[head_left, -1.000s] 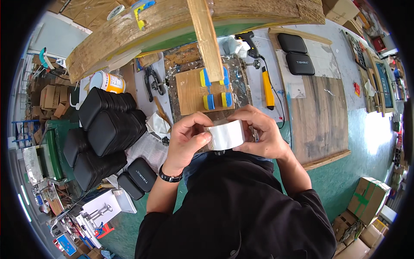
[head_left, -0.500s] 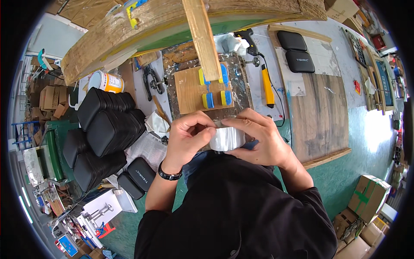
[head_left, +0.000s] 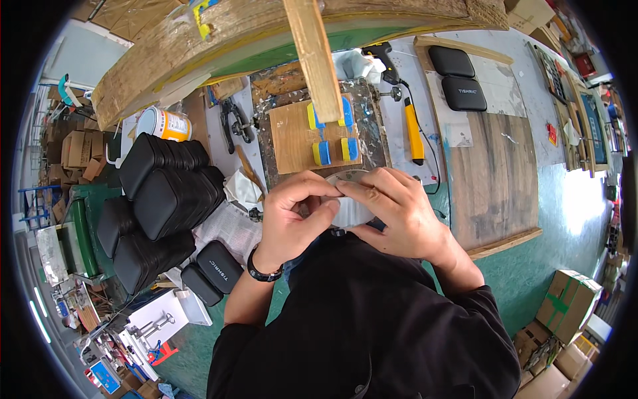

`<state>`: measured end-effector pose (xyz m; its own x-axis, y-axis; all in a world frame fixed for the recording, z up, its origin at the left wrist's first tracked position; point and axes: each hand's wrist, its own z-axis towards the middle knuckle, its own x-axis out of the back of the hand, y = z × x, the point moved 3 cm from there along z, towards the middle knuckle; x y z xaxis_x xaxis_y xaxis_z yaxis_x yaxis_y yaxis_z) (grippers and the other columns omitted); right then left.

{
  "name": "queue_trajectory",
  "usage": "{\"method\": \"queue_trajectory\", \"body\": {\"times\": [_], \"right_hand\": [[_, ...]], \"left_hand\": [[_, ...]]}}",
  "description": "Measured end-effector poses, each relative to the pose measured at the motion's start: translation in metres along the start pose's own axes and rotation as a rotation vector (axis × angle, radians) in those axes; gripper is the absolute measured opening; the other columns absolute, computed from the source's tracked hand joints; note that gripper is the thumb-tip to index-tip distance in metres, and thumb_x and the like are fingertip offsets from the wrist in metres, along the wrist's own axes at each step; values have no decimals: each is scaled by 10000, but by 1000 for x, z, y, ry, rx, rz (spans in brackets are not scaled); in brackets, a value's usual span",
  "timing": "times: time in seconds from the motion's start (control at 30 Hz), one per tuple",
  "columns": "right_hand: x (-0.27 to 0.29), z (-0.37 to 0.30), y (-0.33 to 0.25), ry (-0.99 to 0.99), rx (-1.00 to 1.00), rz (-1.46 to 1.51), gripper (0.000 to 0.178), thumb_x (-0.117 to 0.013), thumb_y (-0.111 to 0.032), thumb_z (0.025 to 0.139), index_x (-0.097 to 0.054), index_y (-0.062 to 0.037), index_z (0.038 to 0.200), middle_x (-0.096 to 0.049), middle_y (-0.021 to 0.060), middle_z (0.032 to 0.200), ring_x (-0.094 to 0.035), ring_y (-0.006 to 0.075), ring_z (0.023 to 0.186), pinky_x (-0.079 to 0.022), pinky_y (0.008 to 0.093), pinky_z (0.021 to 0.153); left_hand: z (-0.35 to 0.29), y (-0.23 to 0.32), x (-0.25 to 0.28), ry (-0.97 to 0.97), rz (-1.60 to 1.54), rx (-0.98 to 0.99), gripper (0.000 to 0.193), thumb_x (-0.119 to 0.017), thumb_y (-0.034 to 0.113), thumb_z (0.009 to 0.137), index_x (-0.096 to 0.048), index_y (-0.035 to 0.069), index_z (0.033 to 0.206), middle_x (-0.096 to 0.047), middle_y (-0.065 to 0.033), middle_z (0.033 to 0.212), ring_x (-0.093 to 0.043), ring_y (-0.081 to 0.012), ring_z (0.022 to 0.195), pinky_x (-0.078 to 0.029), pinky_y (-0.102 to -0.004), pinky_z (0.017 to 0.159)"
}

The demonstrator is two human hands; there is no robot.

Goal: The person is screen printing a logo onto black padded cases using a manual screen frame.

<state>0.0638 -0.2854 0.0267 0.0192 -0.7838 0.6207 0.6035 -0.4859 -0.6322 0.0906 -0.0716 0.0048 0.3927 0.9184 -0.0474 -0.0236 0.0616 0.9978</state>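
A roll of pale, shiny tape (head_left: 354,213) is being held in front of a black shirt (head_left: 372,326), below the near side of a paint-stained work surface (head_left: 377,136) as seen in the head view. Its left edge is being pinched by the left hand (head_left: 297,211), with the thumb and forefinger closed on it. Its right side is being gripped by the right hand (head_left: 409,216), the thumb being kept low and the fingers being bent over the top, their tips being brought close to those of the left. The exact contact of the fingertips is being partly hidden by the hands themselves. A black band (head_left: 262,271) is being worn on the left wrist.

Beyond the hands, four yellow-and-blue blocks (head_left: 321,153) are being borne by a brown wooden panel (head_left: 289,136); the upper pair is being partly covered by a wooden bar (head_left: 318,63). The far side is being spanned by a large wooden frame (head_left: 159,83). To the right, a yellow cutter (head_left: 413,133) is being kept near a glue gun (head_left: 381,61). To the left, black cases (head_left: 169,203) are being stored in stacks, near a white-and-orange can (head_left: 173,126).
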Motion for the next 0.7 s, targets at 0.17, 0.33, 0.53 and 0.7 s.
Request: {"method": "queue_trajectory", "body": {"times": [0.17,0.33,0.53,0.7], "right_hand": [[3,-2,0,3,-61,94,653,-946,-95,692,-768,-39,1318,-678,87,1132,-638,244,880,-537,351,776],[5,-7,8,-3,-215,379,610,-943,-94,709,-771,-43,1292,-672,81,1146,-647,254,884,-542,359,794],[0,-8,13,17,-111,344,590,-977,-103,731,-792,-43,1289,-669,76,1172,-616,211,916,-519,334,808],[-2,-8,14,0,-71,291,552,-982,-97,746,-802,-42,1266,-669,76,1184,-622,208,946,-515,323,817]], "left_hand": [[-1,2,2,8,28,1,156,-745,-43,917,-816,-17,1052,-728,-52,991,-526,-88,759,-409,-217,689],[1,-3,7,32,-117,10,145,-743,-43,917,-819,-12,1036,-730,-49,984,-522,-87,746,-403,-216,679],[2,-7,11,-34,-118,19,118,-753,-32,911,-816,-2,1007,-727,-41,964,-520,-85,738,-392,-213,674],[1,-7,12,-55,-89,84,93,-762,-21,903,-809,2,980,-722,-37,949,-520,-85,732,-387,-210,678]]}}
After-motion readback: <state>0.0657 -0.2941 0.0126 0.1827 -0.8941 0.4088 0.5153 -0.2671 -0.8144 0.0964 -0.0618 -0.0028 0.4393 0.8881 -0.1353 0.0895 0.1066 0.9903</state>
